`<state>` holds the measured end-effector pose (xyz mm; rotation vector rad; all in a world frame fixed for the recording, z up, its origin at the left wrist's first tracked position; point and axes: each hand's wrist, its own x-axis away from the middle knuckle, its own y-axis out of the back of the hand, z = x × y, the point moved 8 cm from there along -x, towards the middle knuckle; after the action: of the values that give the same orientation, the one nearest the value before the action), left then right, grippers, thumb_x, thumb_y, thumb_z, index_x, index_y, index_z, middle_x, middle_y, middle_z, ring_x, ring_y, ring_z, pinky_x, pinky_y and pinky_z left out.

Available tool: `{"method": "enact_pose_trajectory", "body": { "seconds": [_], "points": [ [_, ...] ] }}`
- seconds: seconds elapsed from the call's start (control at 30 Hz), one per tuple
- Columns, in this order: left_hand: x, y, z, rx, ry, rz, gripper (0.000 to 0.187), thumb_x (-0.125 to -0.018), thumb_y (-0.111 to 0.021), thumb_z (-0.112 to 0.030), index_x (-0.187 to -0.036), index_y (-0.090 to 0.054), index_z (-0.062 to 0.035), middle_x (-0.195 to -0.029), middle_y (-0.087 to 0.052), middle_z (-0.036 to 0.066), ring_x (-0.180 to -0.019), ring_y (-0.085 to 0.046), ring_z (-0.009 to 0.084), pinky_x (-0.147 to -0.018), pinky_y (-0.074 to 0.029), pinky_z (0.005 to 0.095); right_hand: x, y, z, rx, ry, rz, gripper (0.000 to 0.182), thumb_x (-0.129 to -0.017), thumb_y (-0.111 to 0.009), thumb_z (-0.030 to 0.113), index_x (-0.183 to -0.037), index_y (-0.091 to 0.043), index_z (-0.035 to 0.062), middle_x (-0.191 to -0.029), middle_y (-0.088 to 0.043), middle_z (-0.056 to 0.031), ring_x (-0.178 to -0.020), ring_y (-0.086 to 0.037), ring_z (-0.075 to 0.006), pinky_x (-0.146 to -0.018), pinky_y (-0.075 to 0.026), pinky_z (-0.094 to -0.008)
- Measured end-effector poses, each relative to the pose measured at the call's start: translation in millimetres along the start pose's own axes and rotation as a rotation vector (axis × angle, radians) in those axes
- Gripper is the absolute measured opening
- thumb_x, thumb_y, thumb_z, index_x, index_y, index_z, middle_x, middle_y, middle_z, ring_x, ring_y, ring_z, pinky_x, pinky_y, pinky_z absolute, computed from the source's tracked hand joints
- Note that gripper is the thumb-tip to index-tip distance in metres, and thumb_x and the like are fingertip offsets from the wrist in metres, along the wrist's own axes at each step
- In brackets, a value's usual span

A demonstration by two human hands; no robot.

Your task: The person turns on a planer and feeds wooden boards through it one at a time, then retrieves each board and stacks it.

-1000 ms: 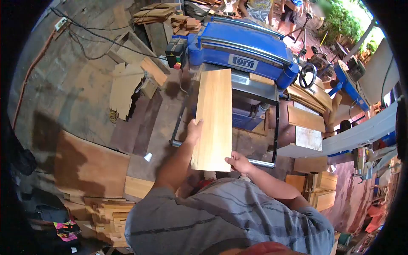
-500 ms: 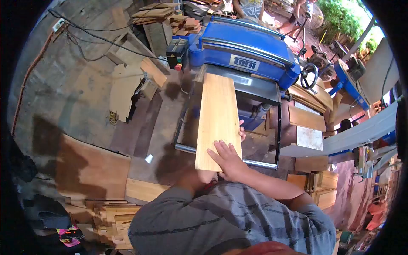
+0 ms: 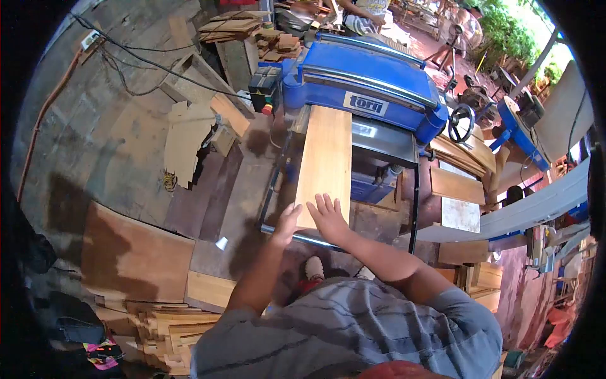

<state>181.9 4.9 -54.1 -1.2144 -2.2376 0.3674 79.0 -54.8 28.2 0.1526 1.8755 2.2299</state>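
A long pale wooden board (image 3: pixel 325 161) lies lengthwise in front of me, its far end at the infeed of a blue thickness planer (image 3: pixel 369 69) marked "torq". My left hand (image 3: pixel 287 224) holds the board's left edge by the near corner; some of its fingers are hidden. Flat on top of the board's near end rests my right hand (image 3: pixel 329 221), fingers spread. Under the board's far part is the planer's dark metal bed (image 3: pixel 379 134).
A handwheel (image 3: pixel 461 123) sits at the planer's right, a switch box (image 3: pixel 264 87) at its left. Stacked boards (image 3: pixel 457 183) stand to the right. Cut wood (image 3: pixel 180 325) is piled at lower left. Another person (image 3: pixel 366 16) is behind the planer.
The board has moved forward, its far end now at the planer's infeed. My left hand has shifted from beneath the board to its left edge. My right hand has moved slightly forward.
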Motion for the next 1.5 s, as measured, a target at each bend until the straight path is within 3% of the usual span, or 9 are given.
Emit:
{"method": "enact_pose_trajectory", "body": {
  "seconds": [0.1,0.2,0.8,0.97,1.13,1.33,1.4,1.47,1.5],
  "points": [
    [-17,17,0,-0.404,0.020,-0.235,0.035,-0.101,-0.048,-0.031,-0.127,-0.051,-0.0065,-0.100,-0.066,0.004,-0.066,-0.064,0.0129,-0.050,-0.048,0.0257,-28,-25,-20,0.067,-0.069,0.014,0.072,-0.085,-0.059,0.012,-0.150,-0.029,0.0080,-0.153,-0.025,-0.0270,-0.143,-0.022,-0.0475,-0.110,-0.021,-0.0662],
    [-43,21,-6,-0.436,0.058,-0.227,0.048,-0.099,-0.052,-0.031,-0.135,-0.044,-0.0003,-0.106,-0.064,0.014,-0.056,-0.065,0.0179,-0.047,-0.049,0.0263,-47,-24,-34,0.049,-0.071,0.044,0.074,-0.083,-0.061,0.009,-0.150,-0.029,0.0084,-0.154,-0.024,-0.0268,-0.143,-0.022,-0.0475,-0.111,-0.021,-0.0656],
    [-102,15,-36,-0.607,-0.075,-0.303,0.031,-0.099,-0.053,-0.030,-0.109,-0.059,-0.0022,-0.072,-0.061,0.009,-0.043,-0.051,0.0160,-0.038,-0.041,0.0300,-99,-11,-85,-0.054,-0.051,0.125,0.093,-0.069,-0.078,0.011,-0.149,-0.030,0.0118,-0.153,-0.025,-0.0244,-0.142,-0.024,-0.0433,-0.108,-0.029,-0.0649],
    [-114,8,-50,-0.712,-0.040,-0.335,0.033,-0.098,-0.054,-0.032,-0.110,-0.059,-0.0021,-0.075,-0.061,0.011,-0.044,-0.052,0.0171,-0.039,-0.042,0.0301,-92,-8,-118,-0.160,-0.031,0.267,0.080,-0.071,-0.080,0.028,-0.139,-0.045,0.0037,-0.143,-0.044,-0.0220,-0.134,-0.040,-0.0414,-0.108,-0.039,-0.0429],
    [-138,16,-40,-0.699,-0.062,-0.324,0.033,-0.098,-0.054,-0.032,-0.112,-0.057,-0.0022,-0.077,-0.062,0.010,-0.044,-0.050,0.0169,-0.039,-0.042,0.0304,18,16,-177,-0.800,-0.262,-0.102,0.056,-0.082,-0.074,0.031,-0.127,-0.058,0.0017,-0.109,-0.066,-0.0166,-0.099,-0.064,-0.0277,-0.089,-0.051,-0.0391],
    [-166,29,-37,-0.672,-0.098,-0.348,0.035,-0.099,-0.052,-0.037,-0.104,-0.056,-0.0022,-0.069,-0.059,0.010,-0.039,-0.049,0.0173,-0.035,-0.038,0.0316,242,11,-282,-1.039,-0.767,-0.357,0.031,-0.091,-0.065,0.016,-0.116,-0.062,-0.0004,-0.093,-0.067,-0.0053,-0.085,-0.062,-0.0122,-0.079,-0.051,-0.0294],
    [-174,33,-41,-0.832,-0.023,-0.315,0.038,-0.098,-0.054,-0.036,-0.108,-0.056,0.0000,-0.074,-0.062,0.015,-0.052,-0.058,0.0266,-0.049,-0.048,0.0384,317,2,-311,-1.043,-0.947,-0.590,0.026,-0.092,-0.063,0.015,-0.112,-0.063,-0.0017,-0.087,-0.067,-0.0057,-0.080,-0.062,-0.0125,-0.076,-0.051,-0.0296],
    [-187,46,-54,-1.286,-0.459,-0.437,0.041,-0.094,-0.059,-0.030,-0.118,-0.055,0.0020,-0.097,-0.064,0.022,-0.087,-0.063,0.0363,-0.077,-0.051,0.0479,375,-1,-330,-1.007,-1.097,-0.576,0.025,-0.092,-0.063,0.013,-0.110,-0.063,-0.0030,-0.085,-0.067,-0.0065,-0.079,-0.062,-0.0133,-0.076,-0.052,-0.0302],
    [-157,2,-72,-1.420,-0.409,-0.597,0.044,-0.092,-0.061,-0.028,-0.125,-0.051,0.0005,-0.110,-0.061,0.021,-0.101,-0.058,0.0339,-0.087,-0.046,0.0486,401,-14,-341,-1.036,-1.133,-0.598,0.025,-0.092,-0.063,0.013,-0.110,-0.063,-0.0030,-0.085,-0.067,-0.0065,-0.079,-0.062,-0.0133,-0.076,-0.052,-0.0302]
  ]
}}
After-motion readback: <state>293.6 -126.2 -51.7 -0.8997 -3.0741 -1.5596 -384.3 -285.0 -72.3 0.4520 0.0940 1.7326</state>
